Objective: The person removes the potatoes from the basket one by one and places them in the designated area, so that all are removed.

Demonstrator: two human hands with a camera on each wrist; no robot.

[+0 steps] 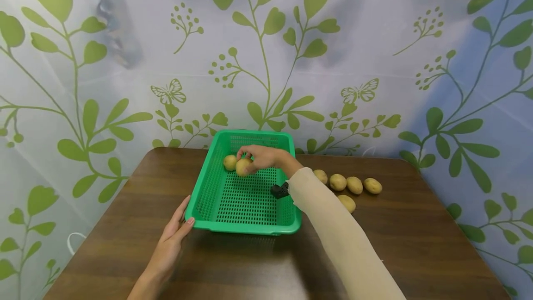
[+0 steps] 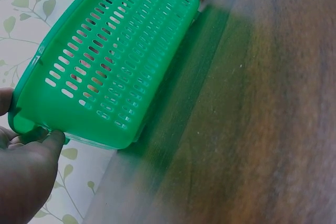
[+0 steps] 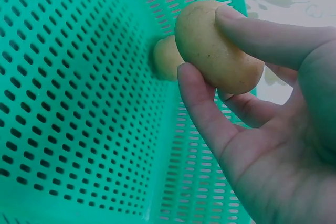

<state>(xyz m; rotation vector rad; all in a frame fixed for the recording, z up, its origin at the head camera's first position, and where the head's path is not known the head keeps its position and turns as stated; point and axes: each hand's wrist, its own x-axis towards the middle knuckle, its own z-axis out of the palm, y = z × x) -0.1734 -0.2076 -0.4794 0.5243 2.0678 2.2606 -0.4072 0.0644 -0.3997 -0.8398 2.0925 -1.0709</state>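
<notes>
A green plastic basket [image 1: 250, 228] with slotted walls stands on the table. My left hand [image 1: 171, 234] grips its near left corner, fingers and thumb around the rim; the left wrist view shows the same corner of the basket [image 2: 89, 124] pinched. Inside the basket, my right hand [image 1: 263, 157] holds a potato [image 1: 243, 167] between thumb and fingers. The right wrist view shows this potato [image 3: 210, 45] raised over the slotted floor. Another potato [image 1: 229, 162] lies in the basket by its left wall, just beyond the held one.
Right of the basket, several potatoes [image 1: 355, 185] lie on the brown wooden table [image 1: 395, 244], partly behind my right sleeve [image 1: 333, 230]. A curtain [image 1: 266, 59] with green leaves and butterflies hangs behind the table's far edge. A black wrist camera [image 1: 280, 191] sits below my right wrist.
</notes>
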